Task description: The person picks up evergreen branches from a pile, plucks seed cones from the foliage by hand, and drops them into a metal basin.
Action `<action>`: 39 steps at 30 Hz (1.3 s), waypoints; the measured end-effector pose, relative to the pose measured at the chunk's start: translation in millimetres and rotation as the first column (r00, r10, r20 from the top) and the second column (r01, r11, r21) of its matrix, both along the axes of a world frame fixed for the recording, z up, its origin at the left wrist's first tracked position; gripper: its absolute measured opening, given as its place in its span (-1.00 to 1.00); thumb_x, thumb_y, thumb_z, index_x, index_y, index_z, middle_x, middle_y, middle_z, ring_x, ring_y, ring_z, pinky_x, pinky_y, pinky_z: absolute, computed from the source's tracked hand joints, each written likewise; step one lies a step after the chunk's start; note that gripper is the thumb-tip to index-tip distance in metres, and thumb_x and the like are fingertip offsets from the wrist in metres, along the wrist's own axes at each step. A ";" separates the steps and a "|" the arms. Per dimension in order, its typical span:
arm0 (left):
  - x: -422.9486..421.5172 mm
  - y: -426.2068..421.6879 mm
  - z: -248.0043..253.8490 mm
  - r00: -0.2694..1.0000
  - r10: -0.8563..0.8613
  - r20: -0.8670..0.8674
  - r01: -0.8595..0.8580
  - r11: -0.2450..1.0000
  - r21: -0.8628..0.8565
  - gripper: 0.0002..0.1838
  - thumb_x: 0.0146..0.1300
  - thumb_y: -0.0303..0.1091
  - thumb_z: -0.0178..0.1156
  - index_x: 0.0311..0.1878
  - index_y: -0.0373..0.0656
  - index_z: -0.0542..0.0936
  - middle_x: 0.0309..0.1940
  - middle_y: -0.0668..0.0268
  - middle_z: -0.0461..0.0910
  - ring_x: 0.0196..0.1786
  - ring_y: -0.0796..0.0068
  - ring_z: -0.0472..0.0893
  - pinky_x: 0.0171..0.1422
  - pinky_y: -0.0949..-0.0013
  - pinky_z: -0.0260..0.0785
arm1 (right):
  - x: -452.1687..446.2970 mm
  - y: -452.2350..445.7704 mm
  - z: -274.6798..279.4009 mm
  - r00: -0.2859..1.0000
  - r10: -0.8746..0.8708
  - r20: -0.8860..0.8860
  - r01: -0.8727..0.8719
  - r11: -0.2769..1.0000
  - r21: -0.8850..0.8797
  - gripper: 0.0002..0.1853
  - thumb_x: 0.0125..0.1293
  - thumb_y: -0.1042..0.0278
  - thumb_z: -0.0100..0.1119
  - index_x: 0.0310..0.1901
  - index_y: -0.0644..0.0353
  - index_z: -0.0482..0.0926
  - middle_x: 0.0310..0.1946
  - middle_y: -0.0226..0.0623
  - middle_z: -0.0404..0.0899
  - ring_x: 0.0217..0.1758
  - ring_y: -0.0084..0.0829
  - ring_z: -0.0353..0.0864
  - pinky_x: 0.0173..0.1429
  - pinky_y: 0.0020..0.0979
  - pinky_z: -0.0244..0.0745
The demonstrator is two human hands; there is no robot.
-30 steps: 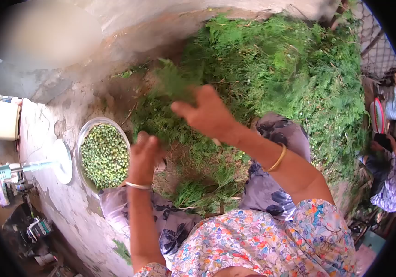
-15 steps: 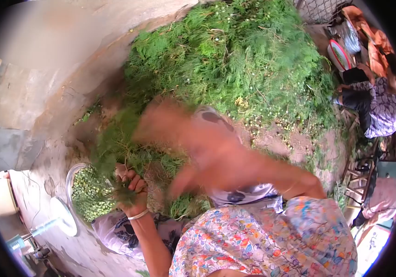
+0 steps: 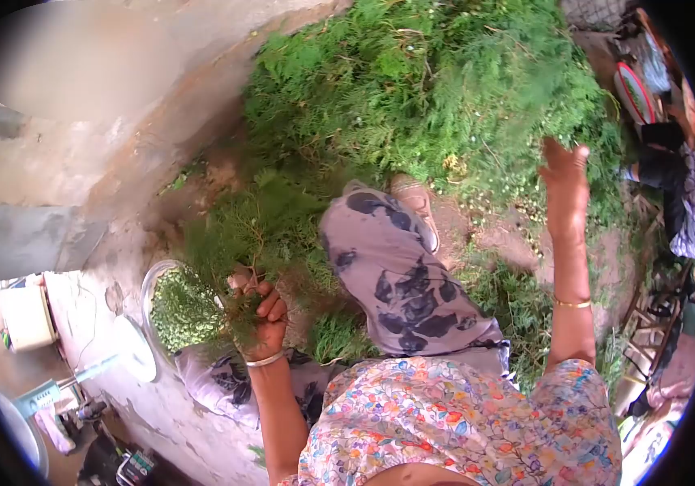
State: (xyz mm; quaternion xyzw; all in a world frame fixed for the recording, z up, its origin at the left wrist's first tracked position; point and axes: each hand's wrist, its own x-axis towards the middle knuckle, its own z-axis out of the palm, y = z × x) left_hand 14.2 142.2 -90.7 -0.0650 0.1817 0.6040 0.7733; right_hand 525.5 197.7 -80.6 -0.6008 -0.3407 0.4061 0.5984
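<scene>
Left hand (image 3: 262, 324), fingers curled tight round a feathery green sprig (image 3: 234, 235), its fronds partly hiding a shiny-rimmed round bowl (image 3: 146, 301) of small green pieces! Right hand (image 3: 566, 182) reaches wide, fingers loosely spread, unladen, near lacy piled branches (image 3: 444, 97); a smooth golden bangle (image 3: 572, 304) circles that wrist.

No lettering is coming through legibly; small marks are showing on the blue stand (image 3: 38, 399) and dark box (image 3: 135, 468), blurring beyond reading.
</scene>
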 end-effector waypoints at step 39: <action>16.6 98.0 43.8 -0.490 0.419 -0.764 0.311 0.903 0.296 -0.58 0.06 -0.61 0.04 0.06 -0.33 0.41 -0.36 -0.03 0.55 -0.31 -0.01 0.58 -0.26 0.15 0.38 | -380.4 124.8 75.1 0.570 0.730 -0.377 -0.813 0.567 -0.134 -0.58 0.24 0.10 0.20 -0.15 0.39 0.56 -0.39 -0.25 0.61 -0.30 -0.46 0.58 -0.20 -0.36 0.49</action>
